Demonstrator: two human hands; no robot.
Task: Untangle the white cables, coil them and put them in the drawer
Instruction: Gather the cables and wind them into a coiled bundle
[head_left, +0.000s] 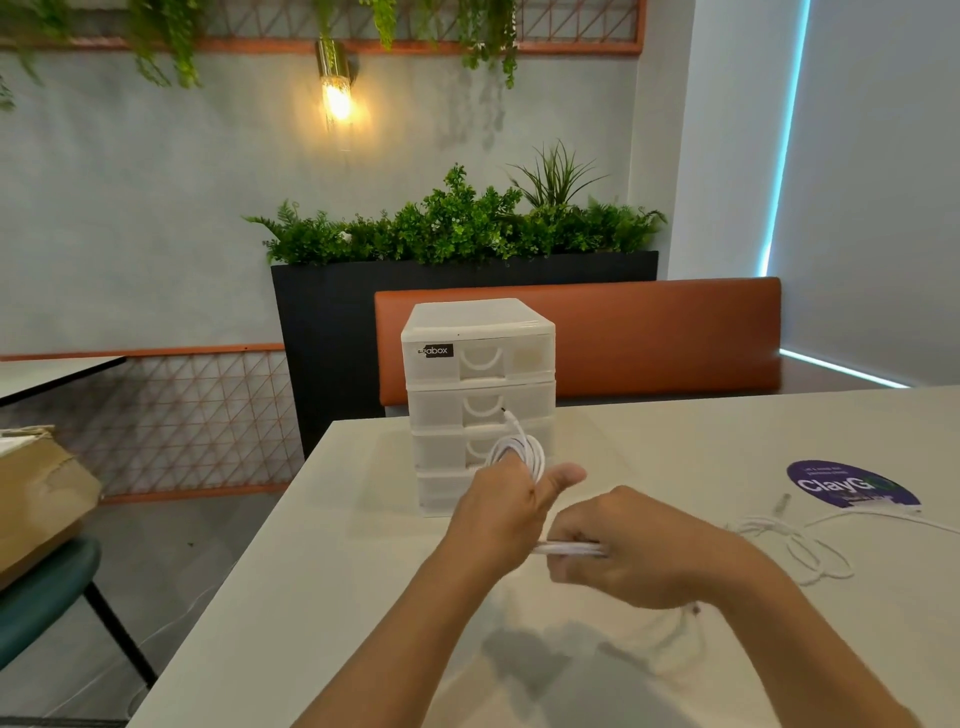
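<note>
The left hand (498, 512) holds a half-wound white cable (522, 452) coil while the right hand (618, 551) pinches its loose strands just beside it, so next comes more winding.

A café: orange booth seat (623, 332), planter (457, 291), white tables (363, 597), wall lamp (335, 83).

Bare table (332, 597) lies open at lower left of the frame. The drawer unit (480, 400) stands just behind the hands at centre; a loose white cable (795, 545) sprawls at right, near a purple sticker (852, 486).
</note>
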